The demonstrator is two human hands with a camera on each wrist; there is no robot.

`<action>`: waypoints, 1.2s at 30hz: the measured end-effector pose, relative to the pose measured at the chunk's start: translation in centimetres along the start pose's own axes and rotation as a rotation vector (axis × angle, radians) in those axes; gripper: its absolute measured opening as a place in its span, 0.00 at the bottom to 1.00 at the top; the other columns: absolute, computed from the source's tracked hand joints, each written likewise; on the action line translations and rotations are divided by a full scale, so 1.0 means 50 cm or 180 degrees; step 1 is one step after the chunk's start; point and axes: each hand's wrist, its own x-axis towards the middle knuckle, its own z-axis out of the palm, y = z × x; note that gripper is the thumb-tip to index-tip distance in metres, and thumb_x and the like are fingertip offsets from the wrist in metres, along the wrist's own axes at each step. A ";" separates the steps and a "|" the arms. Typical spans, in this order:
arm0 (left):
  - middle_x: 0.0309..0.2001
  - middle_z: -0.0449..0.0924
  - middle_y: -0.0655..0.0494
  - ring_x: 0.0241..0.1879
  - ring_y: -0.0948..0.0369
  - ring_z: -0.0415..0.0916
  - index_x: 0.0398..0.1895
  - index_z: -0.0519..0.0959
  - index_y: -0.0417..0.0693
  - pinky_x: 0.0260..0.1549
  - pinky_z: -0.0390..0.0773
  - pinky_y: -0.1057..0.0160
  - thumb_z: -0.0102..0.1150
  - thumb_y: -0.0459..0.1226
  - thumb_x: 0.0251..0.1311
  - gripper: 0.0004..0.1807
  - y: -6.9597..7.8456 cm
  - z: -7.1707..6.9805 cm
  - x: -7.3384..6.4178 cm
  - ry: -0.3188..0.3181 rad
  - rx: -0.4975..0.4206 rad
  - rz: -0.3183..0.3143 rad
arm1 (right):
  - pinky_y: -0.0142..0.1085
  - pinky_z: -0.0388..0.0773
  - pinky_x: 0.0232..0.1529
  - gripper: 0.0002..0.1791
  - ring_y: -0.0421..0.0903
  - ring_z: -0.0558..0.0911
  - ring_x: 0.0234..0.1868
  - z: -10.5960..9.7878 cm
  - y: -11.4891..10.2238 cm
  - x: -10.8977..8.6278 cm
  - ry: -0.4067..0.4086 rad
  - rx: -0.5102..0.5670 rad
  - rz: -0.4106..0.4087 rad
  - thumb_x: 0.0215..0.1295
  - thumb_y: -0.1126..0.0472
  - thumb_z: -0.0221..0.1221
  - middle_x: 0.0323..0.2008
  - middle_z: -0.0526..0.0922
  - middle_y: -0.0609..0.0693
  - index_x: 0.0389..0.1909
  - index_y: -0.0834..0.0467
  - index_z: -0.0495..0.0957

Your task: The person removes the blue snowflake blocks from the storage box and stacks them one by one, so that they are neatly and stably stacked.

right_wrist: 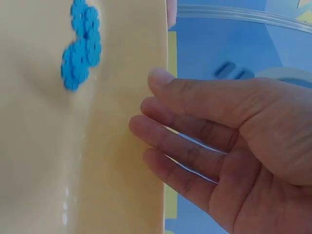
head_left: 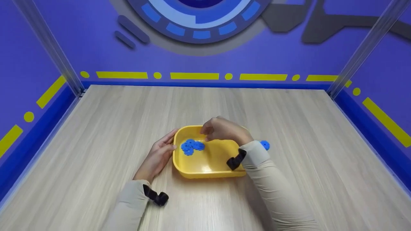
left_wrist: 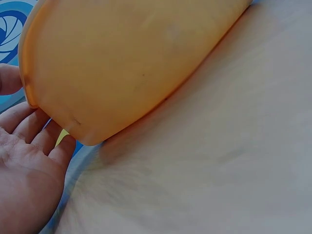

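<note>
Along the table's left edge stands a blue-purple panel marked with yellow dashes and dots. In from that edge, a pale sleeve runs up from the near side of the table, a black wrist camera strapped at its cuff. The left hand has its grip clamped on the left wall of a yellow tray, thumb at the rim and fingers against the outside. The tray sits about midway between the table's left and right edges, well in from the far edge. Blue flower-shaped pieces lie overlapping in its left half; their exact number is hard to tell. Just to their right, the right hand hangs over the tray's far rim, its grip apart, the thumb and loosely bent fingers holding nothing visible. A second black camera sits on its wrist. Beyond that cuff, a loose blue piece lies right of the tray, partly hidden by the sleeve, well short of the table's right edge.
</note>
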 end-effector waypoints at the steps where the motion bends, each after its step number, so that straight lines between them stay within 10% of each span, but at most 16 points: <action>1: 0.75 0.51 0.43 0.74 0.52 0.50 0.74 0.53 0.37 0.70 0.58 0.60 0.44 0.22 0.58 0.37 0.001 0.000 0.000 -0.0004 -0.0012 0.0003 | 0.40 0.82 0.51 0.17 0.50 0.83 0.46 0.003 -0.002 0.007 -0.0042 -0.0006 -0.0028 0.58 0.65 0.65 0.47 0.85 0.58 0.50 0.63 0.82; 18: 0.75 0.49 0.42 0.74 0.52 0.49 0.74 0.50 0.36 0.70 0.58 0.59 0.42 0.21 0.59 0.37 0.004 0.000 -0.001 -0.0077 -0.0067 -0.0041 | 0.37 0.80 0.54 0.18 0.45 0.81 0.46 0.058 -0.016 0.058 -0.0502 -0.0196 0.0079 0.59 0.66 0.64 0.48 0.85 0.52 0.52 0.59 0.81; 36: 0.75 0.50 0.41 0.73 0.53 0.50 0.74 0.51 0.35 0.69 0.61 0.62 0.43 0.21 0.58 0.37 0.003 0.001 -0.001 -0.0034 -0.0061 -0.0040 | 0.37 0.81 0.49 0.15 0.44 0.78 0.38 0.081 -0.022 0.055 -0.0449 -0.0478 -0.0072 0.51 0.68 0.69 0.39 0.85 0.52 0.42 0.61 0.84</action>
